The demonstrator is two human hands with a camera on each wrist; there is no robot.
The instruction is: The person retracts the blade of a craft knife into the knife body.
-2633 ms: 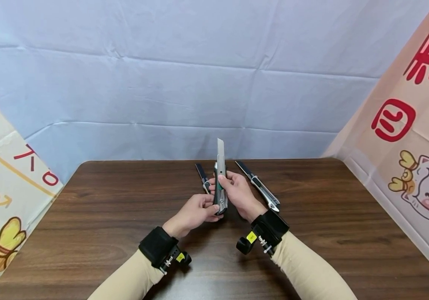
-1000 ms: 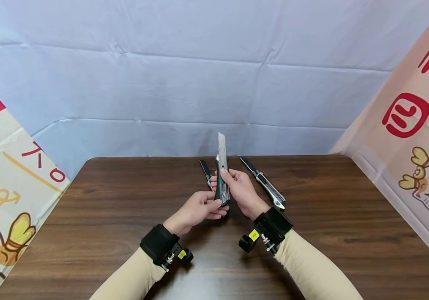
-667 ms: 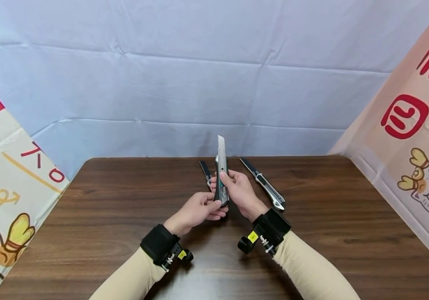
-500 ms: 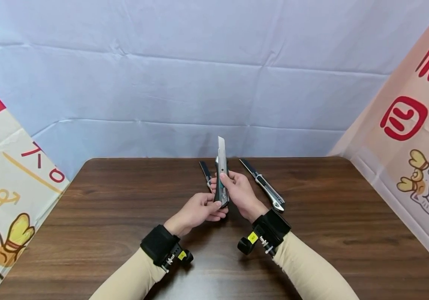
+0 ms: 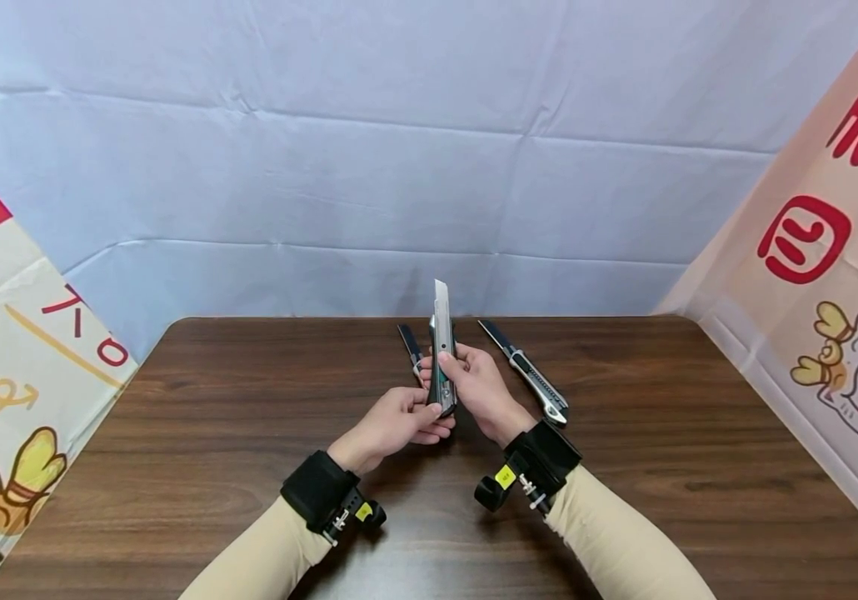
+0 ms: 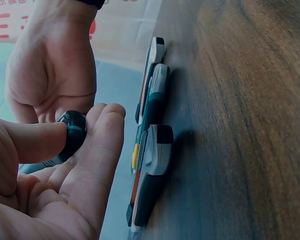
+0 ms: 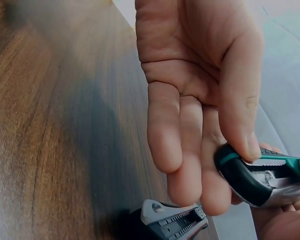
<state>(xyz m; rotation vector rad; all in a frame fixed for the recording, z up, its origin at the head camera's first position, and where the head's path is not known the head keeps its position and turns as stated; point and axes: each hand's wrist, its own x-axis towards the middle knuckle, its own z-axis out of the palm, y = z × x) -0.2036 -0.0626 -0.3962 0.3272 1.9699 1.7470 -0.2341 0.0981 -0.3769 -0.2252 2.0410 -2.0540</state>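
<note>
Both hands hold one black utility knife (image 5: 441,337) with teal trim, its long silver blade out and pointing away from me. My left hand (image 5: 391,421) pinches the butt end between thumb and fingers, seen close up in the left wrist view, where the knife's end (image 6: 76,137) sits under the thumb. On the right, my hand (image 5: 481,387) grips the body, its thumb lying over the green slider area. A black-bladed utility knife (image 5: 410,346) lies to the left, partly hidden by the hands. Another silver-and-black utility knife (image 5: 536,382) lies just beyond the right wrist.
The brown wooden table (image 5: 249,367) ends at a pale cloth backdrop (image 5: 324,183). Printed banners (image 5: 811,317) slope in at both sides. Low in the left wrist view, several knives line up on the table, the nearest a grey-and-black one (image 6: 157,160).
The head view has shifted slightly, so the whole scene sits a little lower than one second ago. Hands and knife keep nearly the same pose.
</note>
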